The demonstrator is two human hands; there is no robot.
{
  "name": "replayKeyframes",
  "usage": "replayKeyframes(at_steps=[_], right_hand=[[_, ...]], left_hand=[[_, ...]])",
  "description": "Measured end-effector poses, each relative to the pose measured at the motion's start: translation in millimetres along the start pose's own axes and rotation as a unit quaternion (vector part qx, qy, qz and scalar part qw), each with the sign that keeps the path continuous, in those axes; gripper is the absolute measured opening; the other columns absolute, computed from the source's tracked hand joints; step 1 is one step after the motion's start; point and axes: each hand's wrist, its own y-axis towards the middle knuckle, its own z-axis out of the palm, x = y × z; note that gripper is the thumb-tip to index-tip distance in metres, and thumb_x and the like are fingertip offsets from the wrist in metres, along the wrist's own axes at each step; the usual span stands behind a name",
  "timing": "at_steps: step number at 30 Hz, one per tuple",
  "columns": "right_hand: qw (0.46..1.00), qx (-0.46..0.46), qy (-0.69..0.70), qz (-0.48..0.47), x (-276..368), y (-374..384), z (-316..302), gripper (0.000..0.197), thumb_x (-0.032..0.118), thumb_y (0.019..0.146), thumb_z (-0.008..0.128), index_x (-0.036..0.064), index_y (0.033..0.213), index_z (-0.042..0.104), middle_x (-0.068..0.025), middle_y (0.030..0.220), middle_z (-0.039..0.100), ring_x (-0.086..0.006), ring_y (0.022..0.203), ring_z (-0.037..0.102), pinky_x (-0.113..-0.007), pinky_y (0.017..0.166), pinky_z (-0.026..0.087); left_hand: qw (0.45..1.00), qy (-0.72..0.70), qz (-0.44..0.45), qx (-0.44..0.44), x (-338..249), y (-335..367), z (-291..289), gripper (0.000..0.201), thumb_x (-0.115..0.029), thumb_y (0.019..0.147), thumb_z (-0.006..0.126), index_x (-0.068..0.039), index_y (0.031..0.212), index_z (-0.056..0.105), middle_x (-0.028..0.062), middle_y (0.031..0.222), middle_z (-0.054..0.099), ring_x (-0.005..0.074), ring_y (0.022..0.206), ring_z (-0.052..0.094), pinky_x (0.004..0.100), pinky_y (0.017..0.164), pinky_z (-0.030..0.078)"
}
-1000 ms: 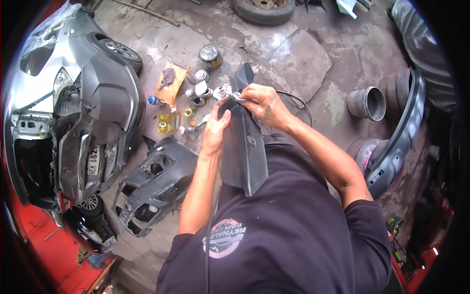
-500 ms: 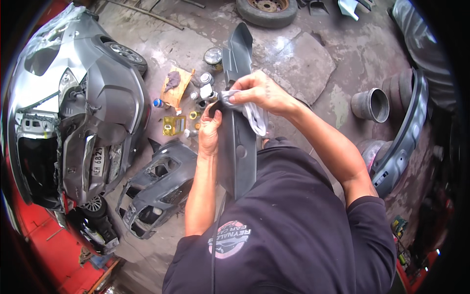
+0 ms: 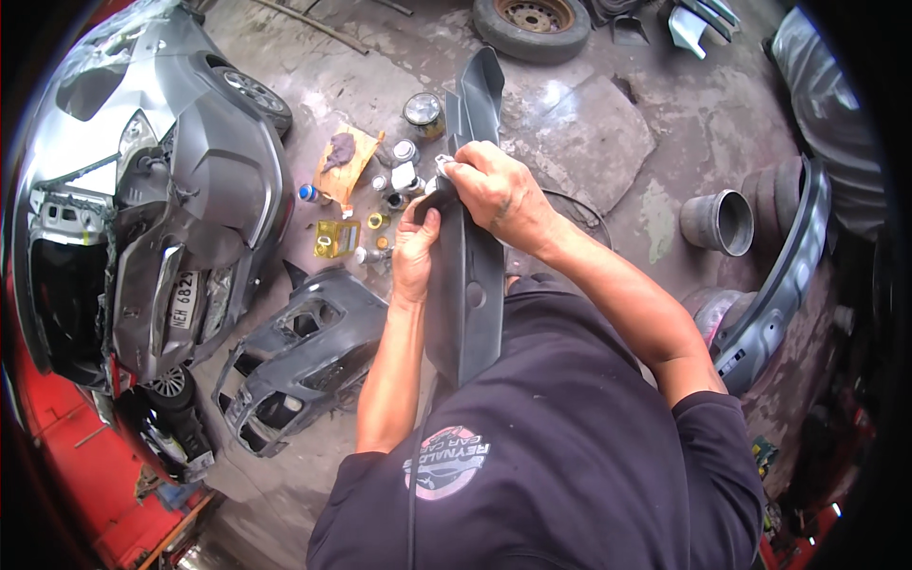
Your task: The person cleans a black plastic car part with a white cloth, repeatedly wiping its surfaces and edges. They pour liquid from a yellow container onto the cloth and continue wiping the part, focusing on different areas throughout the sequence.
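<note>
A long dark grey plastic car panel (image 3: pixel 465 313) stands lengthwise before me, its lower end close to my shirt. My left hand (image 3: pixel 415 255) grips its left edge, thumb on the near side and fingers behind, at a curved dark tab. My right hand (image 3: pixel 502 193) is closed over the panel just above that spot, its fingers bunched. A small whitish bit of cloth (image 3: pixel 443 163) sticks out at the fingertips; the rest is hidden by the hand.
On the left stands a damaged grey car (image 3: pixel 214 190), with a loose bumper (image 3: pixel 304 351) beside it. Cans and bottles surround a yellow tin (image 3: pixel 337 239) on the floor. A grey bucket (image 3: pixel 717 223), a curved bumper (image 3: pixel 774 304) and a wheel (image 3: pixel 532 28) lie farther out.
My right hand has turned over, back of the hand up, and the cloth that hung below it is now mostly hidden. My left hand keeps its hold on the panel.
</note>
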Motion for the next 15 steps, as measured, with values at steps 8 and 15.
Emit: replayKeyframes(at_steps=[8,15], right_hand=[[0.976,0.141,0.024,0.162,-30,-28,-39,0.015,-0.001,0.089,0.07,-0.0027,0.103,0.074,-0.0158,0.101,0.069,-0.0338,0.085,0.07,-0.042,0.077,0.058],[0.984,0.155,-0.05,0.069,-15,-8,-12,0.009,0.004,0.084,0.068,0.0031,0.093,0.068,-0.0148,0.094,0.062,-0.037,0.088,0.068,-0.048,0.079,0.057]], left_hand=[[0.994,0.1,0.031,-0.03,-7,1,-11,0.026,-0.012,0.107,0.065,0.001,0.13,0.069,0.0063,0.116,0.076,0.0115,0.102,0.07,0.0251,0.094,0.054],[0.987,0.16,0.008,-0.011,-6,6,2,0.028,-0.01,0.106,0.067,0.003,0.13,0.07,0.0065,0.115,0.077,0.0104,0.102,0.07,0.0242,0.094,0.054]])
